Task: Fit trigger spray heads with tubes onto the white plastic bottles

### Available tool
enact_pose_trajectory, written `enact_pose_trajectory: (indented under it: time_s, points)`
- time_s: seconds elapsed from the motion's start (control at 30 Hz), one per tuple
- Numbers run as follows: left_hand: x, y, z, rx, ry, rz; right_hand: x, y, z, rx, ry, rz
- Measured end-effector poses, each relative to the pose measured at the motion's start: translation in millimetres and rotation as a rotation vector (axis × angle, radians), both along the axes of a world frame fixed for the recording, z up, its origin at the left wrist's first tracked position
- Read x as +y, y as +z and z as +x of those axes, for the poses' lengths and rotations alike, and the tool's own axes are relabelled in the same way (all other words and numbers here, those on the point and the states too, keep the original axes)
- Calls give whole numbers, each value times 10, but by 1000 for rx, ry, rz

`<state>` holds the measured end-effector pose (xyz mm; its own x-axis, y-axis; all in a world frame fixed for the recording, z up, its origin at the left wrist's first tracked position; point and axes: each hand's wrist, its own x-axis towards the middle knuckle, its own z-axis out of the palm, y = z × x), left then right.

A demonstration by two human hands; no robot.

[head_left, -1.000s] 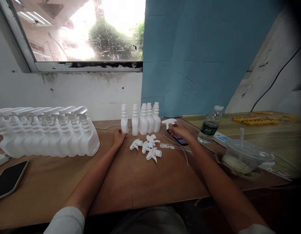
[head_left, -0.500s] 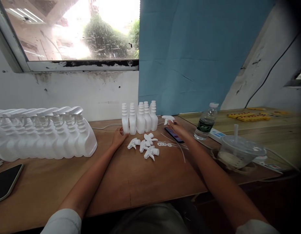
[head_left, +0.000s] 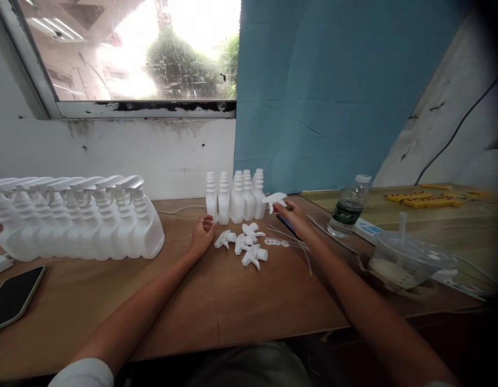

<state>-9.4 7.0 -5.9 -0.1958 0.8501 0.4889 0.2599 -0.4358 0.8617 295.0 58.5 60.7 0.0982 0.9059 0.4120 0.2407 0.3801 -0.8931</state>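
Several small white open-necked bottles (head_left: pixel 236 196) stand in a cluster at the back of the wooden table (head_left: pixel 216 301). My left hand (head_left: pixel 203 233) rests on the table just in front of the leftmost one, fingers loosely curled, holding nothing that I can see. My right hand (head_left: pixel 292 213) is lifted a little above the table and grips a white trigger spray head (head_left: pixel 274 199) next to the rightmost bottle. Loose trigger heads (head_left: pixel 244 244) lie between my hands, with thin white dip tubes (head_left: pixel 297 246) and small white rings (head_left: pixel 275 242) to their right.
A long row of capped white spray bottles (head_left: pixel 75 219) stands at the left. A dark phone (head_left: pixel 14 296) lies at the near left edge. At the right are a water bottle (head_left: pixel 347 206), a clear lidded cup with a straw (head_left: pixel 410 259) and yellow parts (head_left: pixel 423 199).
My right hand has lifted the trigger head slightly and drawn it toward the bottle cluster. My left hand has slid a little back from the leftmost bottle. The view has shifted slightly.
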Motion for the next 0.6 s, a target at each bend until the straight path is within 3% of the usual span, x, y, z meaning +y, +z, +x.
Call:
enact_pose_trajectory:
  time_s: [0.17,0.37,0.47,0.6]
  points:
    - [-208,88,105,-65,-197,42,-355,49,-422,-204,132,172]
    - [-332,181,124,-142,-388,37,-746,-55,-972,-387,361,223]
    - [-302,185,120,-208,-429,-31,-814,-80,-1047,-387,443,218]
    - [-208,175,96,-369,-384,-114,-821,-58,-973,-295,500,178]
